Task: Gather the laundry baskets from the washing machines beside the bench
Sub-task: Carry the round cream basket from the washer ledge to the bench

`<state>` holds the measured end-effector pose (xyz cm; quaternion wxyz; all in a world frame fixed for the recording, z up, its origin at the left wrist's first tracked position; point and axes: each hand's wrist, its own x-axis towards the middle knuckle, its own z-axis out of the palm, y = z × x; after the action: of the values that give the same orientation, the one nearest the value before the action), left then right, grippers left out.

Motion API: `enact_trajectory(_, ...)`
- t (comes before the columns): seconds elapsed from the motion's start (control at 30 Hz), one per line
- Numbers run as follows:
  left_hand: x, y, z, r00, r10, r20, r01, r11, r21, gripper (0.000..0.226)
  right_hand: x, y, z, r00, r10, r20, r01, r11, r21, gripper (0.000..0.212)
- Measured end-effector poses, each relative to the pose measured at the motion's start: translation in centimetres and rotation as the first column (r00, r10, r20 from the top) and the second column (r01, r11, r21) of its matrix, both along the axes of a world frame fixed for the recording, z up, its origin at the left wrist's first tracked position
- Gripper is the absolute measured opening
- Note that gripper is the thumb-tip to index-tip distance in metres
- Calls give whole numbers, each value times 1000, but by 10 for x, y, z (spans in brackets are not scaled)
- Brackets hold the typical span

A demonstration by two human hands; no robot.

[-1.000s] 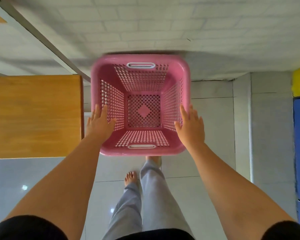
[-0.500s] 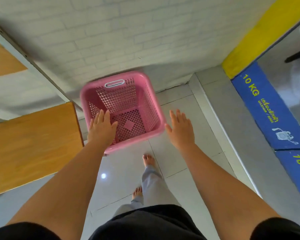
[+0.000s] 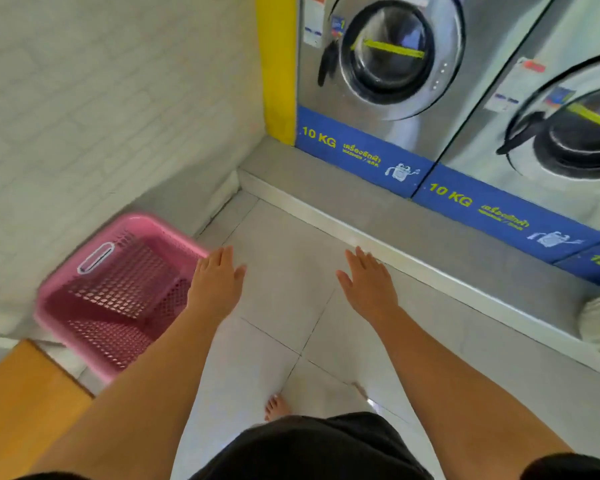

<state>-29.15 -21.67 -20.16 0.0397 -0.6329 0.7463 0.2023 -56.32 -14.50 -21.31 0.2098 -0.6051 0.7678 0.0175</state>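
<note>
Floor (image 3: pixel 284 292): pink basket (image 3: pixel 118 296) upright, mouth up

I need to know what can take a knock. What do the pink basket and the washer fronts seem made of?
Pink basket: looks like moulded plastic, matte, with perforated lattice walls. Washer fronts: apparently brushed stainless steel, going by the grey reflective sheen, with dark, seemingly glass doors.

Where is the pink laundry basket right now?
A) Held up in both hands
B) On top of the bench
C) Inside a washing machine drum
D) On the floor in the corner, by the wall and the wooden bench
D: the pink laundry basket sits on the floor by the wall, next to the wooden bench; both hands are open and empty.
</note>
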Motion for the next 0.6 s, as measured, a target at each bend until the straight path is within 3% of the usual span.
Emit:
enact_trajectory(0.27,-183,29,8,949,-313,-29,311,948,-69,58,-141,108,14,938,-346,25,346,937,-34,57)
enact_trajectory(0.6,-437,133,6,813,-574,-103,569,819,-70,55,-332,280,8,738,-674,37,675,736,-55,55)
